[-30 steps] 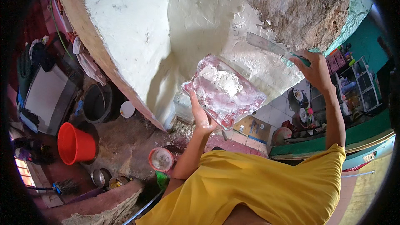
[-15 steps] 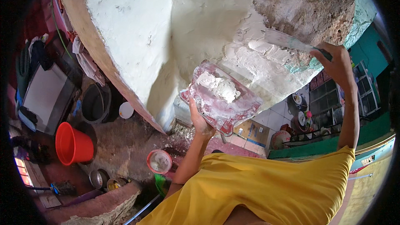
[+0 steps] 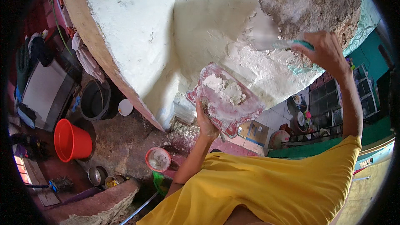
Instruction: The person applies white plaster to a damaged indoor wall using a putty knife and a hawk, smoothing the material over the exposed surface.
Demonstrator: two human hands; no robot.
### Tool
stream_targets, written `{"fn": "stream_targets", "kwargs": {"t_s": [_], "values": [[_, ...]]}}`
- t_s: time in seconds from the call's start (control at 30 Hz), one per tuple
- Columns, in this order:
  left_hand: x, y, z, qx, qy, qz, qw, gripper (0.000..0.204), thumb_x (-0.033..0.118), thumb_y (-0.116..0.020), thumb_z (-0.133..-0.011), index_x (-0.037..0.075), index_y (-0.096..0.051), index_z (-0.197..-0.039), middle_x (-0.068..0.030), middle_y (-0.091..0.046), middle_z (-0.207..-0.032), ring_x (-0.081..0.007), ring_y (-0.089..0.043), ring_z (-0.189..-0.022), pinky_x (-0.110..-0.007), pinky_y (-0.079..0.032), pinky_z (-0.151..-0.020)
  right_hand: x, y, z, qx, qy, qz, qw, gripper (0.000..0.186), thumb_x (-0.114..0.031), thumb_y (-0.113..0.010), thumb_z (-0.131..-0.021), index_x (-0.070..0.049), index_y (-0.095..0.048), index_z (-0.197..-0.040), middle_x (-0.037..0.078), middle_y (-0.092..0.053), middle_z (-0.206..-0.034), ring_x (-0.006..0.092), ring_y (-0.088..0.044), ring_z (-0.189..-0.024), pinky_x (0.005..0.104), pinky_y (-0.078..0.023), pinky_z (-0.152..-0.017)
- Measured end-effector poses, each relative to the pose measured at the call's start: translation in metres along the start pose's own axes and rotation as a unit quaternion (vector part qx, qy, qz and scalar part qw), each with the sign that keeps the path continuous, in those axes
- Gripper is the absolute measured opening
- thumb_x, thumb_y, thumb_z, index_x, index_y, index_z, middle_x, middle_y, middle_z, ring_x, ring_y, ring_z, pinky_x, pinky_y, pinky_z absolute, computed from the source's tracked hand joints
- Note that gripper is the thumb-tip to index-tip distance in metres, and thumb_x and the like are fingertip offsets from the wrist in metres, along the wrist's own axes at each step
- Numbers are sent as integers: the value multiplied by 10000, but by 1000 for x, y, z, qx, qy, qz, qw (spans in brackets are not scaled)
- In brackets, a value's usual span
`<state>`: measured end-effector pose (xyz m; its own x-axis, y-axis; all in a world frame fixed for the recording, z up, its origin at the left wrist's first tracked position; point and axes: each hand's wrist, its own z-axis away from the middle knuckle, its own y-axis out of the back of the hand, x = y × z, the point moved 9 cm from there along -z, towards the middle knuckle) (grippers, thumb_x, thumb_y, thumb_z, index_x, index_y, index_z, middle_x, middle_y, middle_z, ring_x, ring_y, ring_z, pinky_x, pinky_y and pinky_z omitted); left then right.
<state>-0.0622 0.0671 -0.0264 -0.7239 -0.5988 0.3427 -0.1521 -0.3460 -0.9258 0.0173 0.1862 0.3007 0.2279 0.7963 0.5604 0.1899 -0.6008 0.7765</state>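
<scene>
At frame centre, a pink board (image 3: pixel 227 100) heaped with white plaster (image 3: pixel 225 89) is gripped by the left hand (image 3: pixel 205 121). At upper right, a trowel (image 3: pixel 273 41) is clasped by the right hand (image 3: pixel 325 50) against the wall (image 3: pixel 208 25).

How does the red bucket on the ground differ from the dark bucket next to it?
The red bucket is bright red and lies tipped, its mouth turned sideways; the dark bucket is black or dark grey and stands upright with its opening facing up. The red bucket sits lower left, the dark bucket closer to the white plastered wall. Both are round, open-topped and on the dirt ground, away from both hands.
</scene>
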Motion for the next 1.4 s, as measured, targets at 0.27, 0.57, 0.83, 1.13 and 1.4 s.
{"fn": "stream_targets", "kwargs": {"t_s": [0.27, 0.57, 0.83, 1.13, 1.4], "values": [[2, 2, 1, 29, 8, 5, 1000, 608, 503, -348, -929, 94, -310, -1377, -85, -418, -1329, -261, -442, -1199, -434, -360, -1014, -11, 30, -48, 111, 118, 109, 981, 310, -383, -653, -795, -74, -656, -799, 105, -619, -684, 266, -623, -660, 360, -490, -608], [-4, 0, -3, 1, 18, 8, 1000, 618, 516, -357, -922, 91, -317, -1368, -88, -428, -1315, -270, -460, -1178, -439, -393, -987, -28, -3, -57, 26, 145, 59, 987, 349, -412, -654, -759, -65, -631, -737, 124, -571, -697, 302, -576, -664, 422, -452, -648], [-2, 9, 0, 38, -2, -4, 999, 596, 500, -360, -929, 88, -336, -1358, -89, -442, -1301, -263, -459, -1179, -434, -386, -993, 4, 12, -52, 16, 58, 115, 992, 340, -435, -662, -750, -102, -593, -738, 69, -565, -762, 252, -571, -794, 395, -442, -721], [-6, 3, -9, 8, 18, 27, 999, 585, 486, -348, -936, 93, -329, -1368, -86, -443, -1302, -255, -447, -1193, -423, -372, -1006, -39, -14, -46, 0, 115, 79, 990, 306, -381, -635, -773, -81, -596, -735, 96, -566, -698, 284, -587, -709, 408, -459, -675], [-9, 17, -10, 12, 16, 18, 1000, 606, 500, -346, -933, 82, -318, -1371, -87, -431, -1309, -257, -447, -1190, -428, -375, -1003, -25, 31, -55, 81, 73, 112, 988, 323, -388, -645, -769, -77, -574, -719, 105, -554, -688, 281, -583, -680, 397, -468, -638]]}}
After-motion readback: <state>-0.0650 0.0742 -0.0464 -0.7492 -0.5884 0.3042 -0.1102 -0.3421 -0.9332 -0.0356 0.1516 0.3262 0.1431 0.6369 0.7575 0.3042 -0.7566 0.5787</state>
